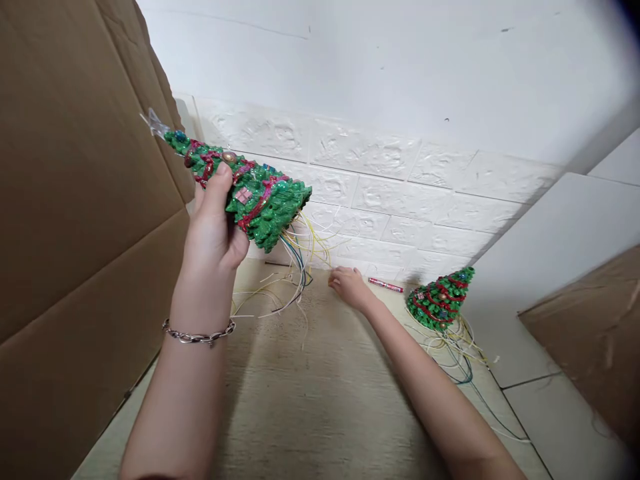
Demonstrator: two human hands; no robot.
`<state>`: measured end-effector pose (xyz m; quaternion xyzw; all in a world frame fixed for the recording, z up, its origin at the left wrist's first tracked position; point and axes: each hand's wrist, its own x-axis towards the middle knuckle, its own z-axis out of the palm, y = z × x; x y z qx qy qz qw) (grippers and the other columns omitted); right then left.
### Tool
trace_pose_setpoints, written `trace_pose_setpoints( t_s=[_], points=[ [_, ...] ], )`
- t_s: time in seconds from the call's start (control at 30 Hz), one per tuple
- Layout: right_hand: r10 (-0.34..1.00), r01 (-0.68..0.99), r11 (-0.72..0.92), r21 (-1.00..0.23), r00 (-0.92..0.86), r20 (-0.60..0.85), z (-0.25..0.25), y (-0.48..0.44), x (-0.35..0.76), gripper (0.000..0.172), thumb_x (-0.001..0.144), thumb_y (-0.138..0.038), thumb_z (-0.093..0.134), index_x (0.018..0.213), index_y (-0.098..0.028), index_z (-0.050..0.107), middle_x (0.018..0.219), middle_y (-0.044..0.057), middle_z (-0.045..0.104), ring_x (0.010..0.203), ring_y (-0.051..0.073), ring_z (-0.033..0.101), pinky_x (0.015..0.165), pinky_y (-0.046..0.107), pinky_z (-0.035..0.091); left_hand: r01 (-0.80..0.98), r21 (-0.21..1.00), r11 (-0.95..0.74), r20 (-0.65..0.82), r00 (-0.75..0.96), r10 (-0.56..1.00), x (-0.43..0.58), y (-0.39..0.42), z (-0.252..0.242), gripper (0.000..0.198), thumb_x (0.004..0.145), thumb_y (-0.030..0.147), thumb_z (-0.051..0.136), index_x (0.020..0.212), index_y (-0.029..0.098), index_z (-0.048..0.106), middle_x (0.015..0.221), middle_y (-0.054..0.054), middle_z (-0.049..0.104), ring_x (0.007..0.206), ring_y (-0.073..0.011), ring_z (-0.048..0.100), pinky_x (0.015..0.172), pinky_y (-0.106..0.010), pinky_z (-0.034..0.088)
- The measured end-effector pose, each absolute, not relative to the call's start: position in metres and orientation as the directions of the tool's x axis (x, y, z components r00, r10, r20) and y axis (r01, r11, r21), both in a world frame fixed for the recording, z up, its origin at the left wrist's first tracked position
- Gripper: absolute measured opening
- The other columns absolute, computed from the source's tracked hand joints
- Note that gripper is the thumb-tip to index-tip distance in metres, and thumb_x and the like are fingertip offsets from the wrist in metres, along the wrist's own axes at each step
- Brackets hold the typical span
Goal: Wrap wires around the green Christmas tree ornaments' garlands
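My left hand point(213, 230) is raised and closed round a small green Christmas tree ornament point(260, 197) with red garlands and a clear star tip; the tree is tipped sideways with its tip pointing up-left. Thin yellow, white and blue wires point(300, 257) hang from its base. My right hand point(347, 285) reaches forward and rests low on the pale wooden tabletop point(310, 400) near the wall, fingers curled down at the loose wire ends; what they hold, if anything, I cannot make out. A bracelet sits on my left wrist.
A second green tree ornament point(440, 300) lies tilted at the right with its wires point(457, 353) trailing toward me. A red pen-like stick point(385, 285) lies by the white brick-patterned wall point(400, 173). Brown cardboard point(75, 233) stands on the left, more cardboard point(595, 333) on the right.
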<state>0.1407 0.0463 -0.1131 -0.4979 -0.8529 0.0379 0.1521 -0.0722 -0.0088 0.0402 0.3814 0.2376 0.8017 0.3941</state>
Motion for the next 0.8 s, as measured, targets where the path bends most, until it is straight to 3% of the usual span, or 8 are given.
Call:
trace_pose_setpoints(
  t_s=[0.13,0.23,0.33,0.53,0.63,0.8],
  points=[
    [0.758,0.772,0.635,-0.025,-0.616,0.216,-0.121,0.032,0.122,0.023,0.088,-0.008,0.044,0.088,-0.016,0.066,0.099,0.01,0.066,0.101,0.02,0.057,0.111,0.051,0.021,-0.498,0.673,-0.547,0.42,-0.352,0.837,-0.068,-0.01,0.041,0.007,0.084,0.03,0.06,0.089,0.026,0.059,0.106,0.005,0.068,0.129,-0.0212,0.045,0.101,-0.036,0.045],
    [0.602,0.634,0.736,0.237,-0.773,0.2,-0.124,0.027,0.109,0.026,0.09,-0.008,0.04,0.094,-0.014,0.066,0.096,0.01,0.066,0.096,0.021,0.059,0.111,0.052,0.025,-0.515,0.672,-0.532,0.429,-0.315,0.847,-0.069,-0.008,0.038,0.006,0.083,0.029,0.061,0.088,0.027,0.06,0.096,0.007,0.069,0.128,-0.0211,0.046,0.099,-0.034,0.046],
    [0.5,0.539,0.768,0.346,-0.842,0.201,-0.126,0.025,0.097,0.027,0.092,-0.01,0.04,0.1,-0.013,0.065,0.097,0.011,0.068,0.094,0.021,0.061,0.108,0.053,0.032,-0.503,0.698,-0.509,0.427,-0.278,0.861,-0.072,-0.003,0.033,0.011,0.082,0.031,0.063,0.093,0.03,0.06,0.1,0.007,0.069,0.126,-0.0223,0.048,0.095,-0.035,0.05],
    [0.427,0.419,0.836,0.354,-0.902,0.059,-0.122,0.016,0.072,0.029,0.089,-0.007,0.039,0.097,-0.01,0.067,0.102,0.014,0.069,0.097,0.023,0.062,0.099,0.049,0.041,-0.47,0.749,-0.467,0.411,-0.222,0.884,-0.073,0.008,0.023,0.029,0.077,0.038,0.066,0.104,0.03,0.059,0.104,0.001,0.069,0.114,-0.0251,0.058,0.086,-0.036,0.056],
    [0.397,0.38,0.88,0.284,-0.918,-0.003,-0.117,0.012,0.064,0.03,0.086,-0.003,0.04,0.084,-0.012,0.069,0.091,0.012,0.07,0.092,0.021,0.062,0.091,0.04,0.045,-0.455,0.742,-0.492,0.413,-0.269,0.87,-0.07,0.009,0.022,0.023,0.074,0.033,0.069,0.093,0.026,0.06,0.096,0.0,0.07,0.103,-0.022,0.063,0.083,-0.032,0.057],
    [0.438,0.442,0.89,0.115,-0.897,0.054,-0.115,0.017,0.067,0.026,0.086,-0.007,0.042,0.079,-0.016,0.065,0.093,0.008,0.07,0.092,0.017,0.059,0.084,0.031,0.045,-0.458,0.758,-0.465,0.376,-0.276,0.885,-0.061,0.011,0.02,0.027,0.069,0.029,0.075,0.09,0.023,0.059,0.087,0.0,0.069,0.086,-0.0183,0.067,0.077,-0.029,0.058]
  ],
)
